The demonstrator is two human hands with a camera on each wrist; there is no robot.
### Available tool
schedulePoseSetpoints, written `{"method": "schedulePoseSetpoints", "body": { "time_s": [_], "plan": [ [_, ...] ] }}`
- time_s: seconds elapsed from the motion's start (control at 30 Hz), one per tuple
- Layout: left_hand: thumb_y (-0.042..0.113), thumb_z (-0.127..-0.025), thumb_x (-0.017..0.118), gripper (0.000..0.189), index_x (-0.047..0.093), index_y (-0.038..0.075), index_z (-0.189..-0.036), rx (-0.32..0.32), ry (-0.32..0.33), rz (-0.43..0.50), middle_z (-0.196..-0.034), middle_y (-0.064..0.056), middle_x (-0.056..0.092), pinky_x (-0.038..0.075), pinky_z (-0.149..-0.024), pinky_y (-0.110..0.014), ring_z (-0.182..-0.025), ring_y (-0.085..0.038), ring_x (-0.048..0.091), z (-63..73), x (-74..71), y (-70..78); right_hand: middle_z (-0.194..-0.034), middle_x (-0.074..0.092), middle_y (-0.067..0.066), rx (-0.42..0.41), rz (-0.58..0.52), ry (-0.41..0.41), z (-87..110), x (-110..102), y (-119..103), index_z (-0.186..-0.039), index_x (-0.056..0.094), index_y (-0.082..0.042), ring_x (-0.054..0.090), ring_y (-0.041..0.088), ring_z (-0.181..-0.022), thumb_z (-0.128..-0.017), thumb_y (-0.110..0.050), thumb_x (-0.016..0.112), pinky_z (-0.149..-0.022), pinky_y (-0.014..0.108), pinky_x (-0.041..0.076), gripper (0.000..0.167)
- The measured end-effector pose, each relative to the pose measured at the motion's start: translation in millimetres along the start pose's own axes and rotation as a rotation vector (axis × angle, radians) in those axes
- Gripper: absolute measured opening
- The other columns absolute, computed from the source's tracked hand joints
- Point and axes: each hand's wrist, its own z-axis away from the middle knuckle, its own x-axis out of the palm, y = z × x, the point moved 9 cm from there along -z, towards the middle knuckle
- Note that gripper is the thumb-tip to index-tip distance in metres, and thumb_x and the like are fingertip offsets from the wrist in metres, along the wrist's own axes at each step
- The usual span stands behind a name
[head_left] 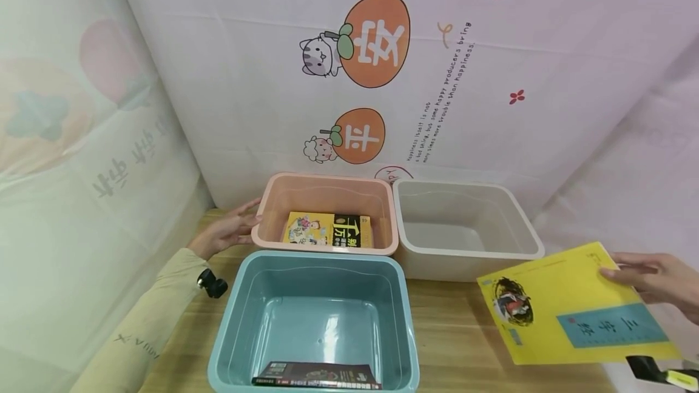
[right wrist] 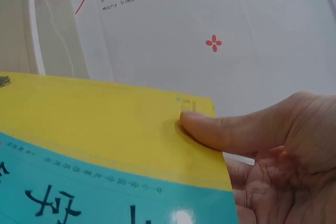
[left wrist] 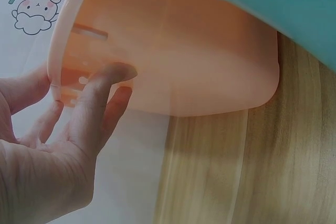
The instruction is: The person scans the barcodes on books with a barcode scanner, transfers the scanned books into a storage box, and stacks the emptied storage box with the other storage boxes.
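Observation:
My right hand (head_left: 658,281) pinches a yellow book (head_left: 551,302) by its edge, thumb on the front cover. The book has a teal title band and a dark round picture, and is held tilted to the right of the bins. In the right wrist view the thumb (right wrist: 205,129) presses near a cover corner, and the other fingers are partly hidden behind. My left hand (head_left: 226,232) is at the left outer side of a pink bin (head_left: 327,182), its loosely bent fingers (left wrist: 113,72) against the wall near the rim. A yellow and black book (head_left: 311,228) lies inside that bin.
A blue bin (head_left: 322,256) stands in front of the pink one, with dark-covered books (head_left: 322,373) at its near side. A cream bin (head_left: 464,185) stands right of the pink bin. All are on a wooden table (head_left: 448,332), backed by a printed white cloth (head_left: 256,77).

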Motion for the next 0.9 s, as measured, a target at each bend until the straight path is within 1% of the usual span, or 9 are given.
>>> {"method": "schedulePoseSetpoints", "body": {
  "time_s": [0.2, 0.3, 0.5, 0.63, 0.67, 0.73, 0.8, 0.87, 0.9],
  "plan": [
    [0.017, -0.111, 0.052, 0.079, 0.0, 0.023, -0.17, -0.003, 0.008, 0.001, -0.168, -0.03, 0.022, 0.059, -0.087, -0.032, -0.104, -0.007, 0.066, -0.5, -1.7, -0.2, -0.108, 0.078, 0.006, -0.069, -0.075, -0.049, 5.3, 6, -10, -0.154, 0.009, 0.022, 0.078, 0.027, -0.089, -0.112, -0.032, 0.052, -0.079, 0.042, 0.064, 0.081],
    [0.016, -0.111, 0.051, 0.078, 0.0, 0.024, -0.17, -0.012, 0.018, -0.008, -0.169, -0.028, 0.022, 0.058, -0.089, -0.032, -0.111, -0.011, 0.064, -0.8, -1.7, 1.3, -0.109, 0.078, 0.006, -0.09, -0.082, -0.067, 6.0, 8, -13, -0.156, 0.006, 0.019, 0.078, 0.028, -0.09, -0.112, -0.034, 0.05, -0.079, 0.042, 0.063, 0.082],
    [0.018, -0.111, 0.053, 0.079, 0.0, 0.024, -0.17, -0.016, 0.019, -0.01, -0.17, -0.026, 0.021, 0.057, -0.092, -0.033, -0.136, -0.027, 0.052, 0.4, -0.9, 4.8, -0.107, 0.079, 0.002, -0.138, -0.084, -0.026, 3.3, 5, -18, -0.158, 0.01, 0.015, 0.077, 0.028, -0.091, -0.112, -0.035, 0.051, -0.078, 0.036, 0.06, 0.08],
    [0.018, -0.111, 0.053, 0.079, 0.0, 0.023, -0.17, -0.013, 0.019, -0.02, -0.169, -0.028, 0.022, 0.057, -0.091, -0.033, -0.127, -0.022, 0.059, 0.5, -0.5, 6.0, -0.105, 0.079, -0.006, -0.165, -0.104, 0.012, 3.6, 5, -22, -0.158, 0.012, 0.016, 0.077, 0.023, -0.092, -0.112, -0.035, 0.051, -0.076, 0.035, 0.06, 0.079],
    [0.017, -0.111, 0.053, 0.079, 0.001, 0.023, -0.17, -0.014, 0.021, -0.021, -0.169, -0.028, 0.023, 0.057, -0.09, -0.033, -0.124, -0.02, 0.061, 0.3, -0.4, 6.0, -0.105, 0.079, -0.008, -0.166, -0.123, 0.021, 3.8, 5, -23, -0.162, 0.016, 0.008, 0.077, 0.021, -0.092, -0.112, -0.035, 0.052, -0.076, 0.034, 0.06, 0.075],
    [0.017, -0.111, 0.052, 0.079, 0.001, 0.023, -0.17, -0.015, 0.022, -0.026, -0.169, -0.028, 0.023, 0.058, -0.09, -0.033, -0.118, -0.016, 0.063, 0.3, -0.3, 6.7, -0.104, 0.078, -0.013, -0.185, -0.163, 0.029, 5.1, 6, -27, -0.163, 0.017, 0.005, 0.076, 0.017, -0.093, -0.112, -0.033, 0.051, -0.077, 0.034, 0.061, 0.072],
    [0.016, -0.111, 0.052, 0.078, 0.001, 0.023, -0.17, -0.019, 0.023, -0.019, -0.169, -0.028, 0.024, 0.058, -0.089, -0.033, -0.114, -0.013, 0.065, -0.2, 0.1, 7.0, -0.105, 0.076, -0.018, -0.204, -0.23, 0.03, 7.1, 6, -32, -0.166, 0.024, -0.014, 0.075, 0.013, -0.094, -0.113, -0.03, 0.049, -0.077, 0.031, 0.061, 0.061],
    [0.016, -0.111, 0.051, 0.079, 0.0, 0.023, -0.17, -0.009, 0.01, -0.015, -0.169, -0.028, 0.022, 0.058, -0.09, -0.034, -0.111, -0.011, 0.065, -0.4, 0.9, 8.8, -0.106, 0.075, -0.019, -0.23, -0.305, 0.024, 9.5, 8, -41, -0.157, 0.037, -0.035, 0.074, 0.011, -0.094, -0.114, -0.027, 0.048, -0.076, 0.028, 0.061, 0.046],
    [0.016, -0.111, 0.051, 0.079, -0.001, 0.023, -0.17, -0.005, 0.004, -0.014, -0.169, -0.028, 0.022, 0.058, -0.09, -0.034, -0.109, -0.01, 0.066, -0.6, 1.0, 9.6, -0.107, 0.075, -0.018, -0.252, -0.341, 0.015, 11.0, 9, -47, -0.155, 0.041, -0.038, 0.074, 0.01, -0.095, -0.114, -0.025, 0.047, -0.076, 0.028, 0.06, 0.043]
  ]
}}
